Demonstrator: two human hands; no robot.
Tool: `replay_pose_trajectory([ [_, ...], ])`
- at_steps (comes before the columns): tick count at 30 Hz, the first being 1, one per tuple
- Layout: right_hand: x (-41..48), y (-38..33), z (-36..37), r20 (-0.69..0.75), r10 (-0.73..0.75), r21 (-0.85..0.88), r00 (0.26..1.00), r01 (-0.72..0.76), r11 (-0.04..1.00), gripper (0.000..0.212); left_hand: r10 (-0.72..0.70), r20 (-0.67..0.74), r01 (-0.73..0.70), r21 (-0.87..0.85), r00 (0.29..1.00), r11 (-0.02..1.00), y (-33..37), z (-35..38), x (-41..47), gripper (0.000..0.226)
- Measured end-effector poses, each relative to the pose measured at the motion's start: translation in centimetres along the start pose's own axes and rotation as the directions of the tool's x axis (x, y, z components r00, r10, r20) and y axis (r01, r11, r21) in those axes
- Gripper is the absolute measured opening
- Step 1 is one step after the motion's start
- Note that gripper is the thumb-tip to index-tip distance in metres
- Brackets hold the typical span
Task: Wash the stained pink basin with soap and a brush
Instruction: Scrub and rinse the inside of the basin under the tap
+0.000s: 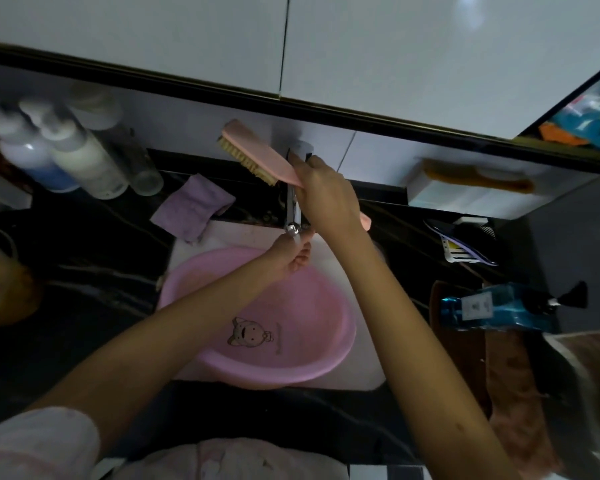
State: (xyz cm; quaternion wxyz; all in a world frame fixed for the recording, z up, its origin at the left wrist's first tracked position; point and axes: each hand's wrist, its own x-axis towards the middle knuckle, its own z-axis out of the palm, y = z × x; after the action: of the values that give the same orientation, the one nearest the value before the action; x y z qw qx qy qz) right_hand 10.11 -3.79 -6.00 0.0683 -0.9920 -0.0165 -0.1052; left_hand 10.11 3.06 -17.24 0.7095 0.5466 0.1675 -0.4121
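The right hand grips the pink brush (bristles facing down-left) above the tap. The left hand curls beneath its spout; its grip is unclear. The pink basin sits in the sink.

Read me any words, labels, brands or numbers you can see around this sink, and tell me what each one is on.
No text here can be read.
pink basin: small print beside the cartoon animal, too small to read.
blue bottle: print on its white label, blurred.
white bottles on the left: label print blurred.
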Motion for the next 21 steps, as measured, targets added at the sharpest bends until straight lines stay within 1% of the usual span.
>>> replay_pose_trajectory([
  [8, -0.31, 0.31, -0.02, 0.012, -0.039, -0.021, 0.999, 0.039, 0.999, 0.048, -0.034, 0.009, 0.035, -0.084, 0.999, 0.996, -0.08, 0.16, -0.03, 0.033],
  [17, -0.52, 0.09, 0.16, -0.017, -0.036, 0.000, 0.999, 0.036, 0.999, 0.046, -0.009, -0.020, 0.008, -0.039, 1.000, 0.999, -0.11, -0.39, 0.29, 0.033],
  [21, -0.66, -0.13, 0.26, -0.052, -0.047, 0.013, 0.998, 0.048, 0.999, 0.044, -0.024, -0.025, 0.023, -0.060, 0.999, 0.998, -0.17, -0.32, 0.30, 0.033],
])
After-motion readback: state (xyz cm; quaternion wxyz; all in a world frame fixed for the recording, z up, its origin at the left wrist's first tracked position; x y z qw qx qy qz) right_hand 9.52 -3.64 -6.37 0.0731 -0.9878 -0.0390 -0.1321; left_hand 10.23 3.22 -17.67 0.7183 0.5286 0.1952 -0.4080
